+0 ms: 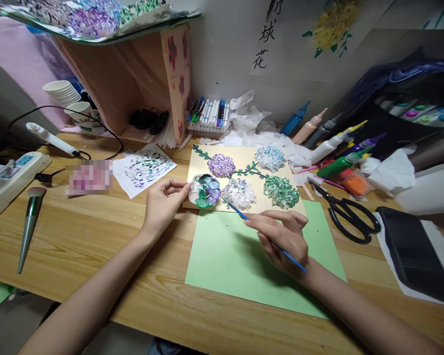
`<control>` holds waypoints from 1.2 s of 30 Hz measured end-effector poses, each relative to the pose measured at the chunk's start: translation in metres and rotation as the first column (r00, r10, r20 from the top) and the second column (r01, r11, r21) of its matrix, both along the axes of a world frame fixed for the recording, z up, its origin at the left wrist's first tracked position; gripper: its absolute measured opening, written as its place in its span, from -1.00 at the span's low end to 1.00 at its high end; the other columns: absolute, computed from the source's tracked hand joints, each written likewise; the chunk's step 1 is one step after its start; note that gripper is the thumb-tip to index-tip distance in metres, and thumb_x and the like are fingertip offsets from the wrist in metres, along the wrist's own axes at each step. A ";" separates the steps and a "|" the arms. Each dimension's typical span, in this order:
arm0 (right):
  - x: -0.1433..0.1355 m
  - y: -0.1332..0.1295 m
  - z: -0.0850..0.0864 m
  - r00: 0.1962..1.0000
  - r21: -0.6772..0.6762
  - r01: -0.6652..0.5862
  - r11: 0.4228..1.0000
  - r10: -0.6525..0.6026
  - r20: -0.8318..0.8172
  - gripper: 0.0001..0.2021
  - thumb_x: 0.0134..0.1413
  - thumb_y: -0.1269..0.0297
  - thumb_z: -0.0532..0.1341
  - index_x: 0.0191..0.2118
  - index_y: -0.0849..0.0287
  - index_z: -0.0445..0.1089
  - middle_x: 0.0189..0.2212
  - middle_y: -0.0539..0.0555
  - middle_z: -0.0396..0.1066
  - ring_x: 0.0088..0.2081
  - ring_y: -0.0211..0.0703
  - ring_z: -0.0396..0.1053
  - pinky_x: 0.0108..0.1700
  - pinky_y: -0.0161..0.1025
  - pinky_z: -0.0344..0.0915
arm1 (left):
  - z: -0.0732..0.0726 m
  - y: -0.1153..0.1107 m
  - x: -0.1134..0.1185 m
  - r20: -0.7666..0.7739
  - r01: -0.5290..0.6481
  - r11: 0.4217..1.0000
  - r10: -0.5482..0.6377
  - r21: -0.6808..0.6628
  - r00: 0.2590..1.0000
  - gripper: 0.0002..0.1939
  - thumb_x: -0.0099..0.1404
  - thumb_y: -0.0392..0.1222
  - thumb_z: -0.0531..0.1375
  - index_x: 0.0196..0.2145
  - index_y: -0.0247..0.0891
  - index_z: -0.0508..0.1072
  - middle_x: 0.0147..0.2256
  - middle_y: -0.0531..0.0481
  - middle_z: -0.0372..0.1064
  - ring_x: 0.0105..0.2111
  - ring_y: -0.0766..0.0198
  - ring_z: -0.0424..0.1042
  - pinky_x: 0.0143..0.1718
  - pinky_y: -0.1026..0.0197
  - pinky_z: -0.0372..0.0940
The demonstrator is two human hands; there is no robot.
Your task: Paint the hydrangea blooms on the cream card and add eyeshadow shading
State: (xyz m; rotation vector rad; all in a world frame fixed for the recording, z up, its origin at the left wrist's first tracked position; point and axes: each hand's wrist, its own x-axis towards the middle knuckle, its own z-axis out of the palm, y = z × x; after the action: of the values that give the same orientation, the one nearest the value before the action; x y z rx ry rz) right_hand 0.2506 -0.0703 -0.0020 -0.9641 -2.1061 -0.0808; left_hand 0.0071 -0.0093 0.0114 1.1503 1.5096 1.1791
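My left hand [166,204] pinches the left rim of a small flower-shaped paint palette [204,191], smeared with green, purple and white paint. Between the fingers of my right hand [281,239] is a thin blue paintbrush [241,214], its tip at the palette's right edge, beside a whitish flower; whether it touches either I cannot tell. Beneath lies a cream card [240,150] bearing a green leafy vine and textured flowers: a purple one [221,165], a light blue one [270,158], a green one [281,192] and the whitish one [239,193]. A light green sheet [222,256] lies under the card's near edge.
Black-handled scissors [350,214] and a dark phone [418,246] lie to the right. Paint bottles [333,145] stand behind them. At the left are a makeup brush [31,227], a power strip [18,182] and a paint-speckled paper [146,168]. Markers [209,114] sit at the back.
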 end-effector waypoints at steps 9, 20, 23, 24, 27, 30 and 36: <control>0.045 0.003 -0.017 0.884 -0.300 -0.004 0.954 -0.137 -0.448 -0.78 0.20 0.34 0.00 -0.21 0.04 0.38 -0.32 0.05 0.44 -0.23 -0.07 0.33 -0.20 -0.11 0.23 | -0.002 0.003 -0.001 0.010 0.027 0.999 -0.026 -0.039 1.000 -0.68 -0.01 -0.03 0.33 -0.40 -0.33 0.44 -0.49 0.00 0.46 -0.50 0.34 0.44 -0.47 0.35 0.32; 0.048 0.005 -0.021 0.896 -0.466 -0.082 0.881 -0.139 -0.421 -0.77 0.23 0.29 -0.01 -0.23 0.07 0.39 -0.32 0.05 0.43 -0.23 -0.11 0.34 -0.18 -0.13 0.25 | -0.013 0.009 0.000 -0.023 0.023 0.993 -0.026 -0.120 0.999 -0.66 -0.04 -0.02 0.33 -0.40 -0.33 0.43 -0.50 -0.01 0.45 -0.56 0.33 0.42 -0.49 0.30 0.36; 0.048 0.007 -0.022 0.862 -0.472 -0.045 0.881 -0.204 -0.464 -0.75 0.24 0.26 -0.02 -0.25 0.07 0.40 -0.33 0.06 0.42 -0.26 -0.12 0.34 -0.21 -0.14 0.26 | -0.014 0.009 0.000 -0.037 0.023 0.990 -0.028 -0.138 0.999 -0.67 -0.05 -0.03 0.34 -0.41 -0.32 0.43 -0.50 -0.01 0.46 -0.55 0.33 0.42 -0.49 0.31 0.35; 0.049 0.008 -0.022 0.854 -0.471 -0.042 0.881 -0.213 -0.475 -0.75 0.24 0.25 -0.02 -0.25 0.08 0.41 -0.34 0.06 0.42 -0.27 -0.12 0.34 -0.22 -0.14 0.26 | -0.014 0.009 0.000 -0.044 0.024 0.990 -0.030 -0.141 0.999 -0.67 -0.05 -0.03 0.33 -0.41 -0.32 0.43 -0.50 -0.01 0.46 -0.55 0.33 0.42 -0.49 0.31 0.35; 0.049 0.009 -0.021 0.860 -0.485 -0.083 0.870 -0.183 -0.476 -0.74 0.24 0.24 -0.02 -0.26 0.08 0.41 -0.36 0.06 0.41 -0.27 -0.11 0.33 -0.21 -0.13 0.25 | -0.015 0.010 -0.001 -0.056 0.028 0.990 -0.036 -0.142 0.998 -0.67 -0.04 -0.02 0.33 -0.41 -0.31 0.43 -0.51 0.00 0.46 -0.56 0.33 0.42 -0.51 0.32 0.34; 0.049 0.009 -0.020 0.869 -0.515 -0.098 0.852 -0.179 -0.462 -0.75 0.24 0.25 -0.02 -0.25 0.08 0.40 -0.35 0.06 0.42 -0.26 -0.12 0.33 -0.18 -0.13 0.24 | -0.015 0.010 -0.001 -0.056 0.025 0.989 -0.034 -0.143 0.998 -0.68 -0.05 -0.02 0.33 -0.42 -0.31 0.43 -0.51 -0.01 0.46 -0.55 0.33 0.42 -0.50 0.32 0.34; 0.049 0.010 -0.023 0.766 -0.520 -0.091 0.849 -0.274 -0.582 -0.75 0.24 0.24 -0.02 -0.23 0.07 0.40 -0.31 0.07 0.43 -0.22 -0.09 0.37 -0.20 -0.13 0.27 | -0.013 0.009 0.001 -0.060 0.014 0.988 -0.023 -0.151 0.998 -0.70 -0.05 -0.04 0.33 -0.43 -0.31 0.43 -0.52 -0.01 0.46 -0.55 0.32 0.43 -0.50 0.31 0.34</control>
State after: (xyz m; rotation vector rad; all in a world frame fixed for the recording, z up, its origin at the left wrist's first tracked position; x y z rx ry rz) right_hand 0.2993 -0.0605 -0.0249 -1.2000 -1.4350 0.7240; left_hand 0.0085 0.0000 -0.0013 1.1051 1.6022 1.0072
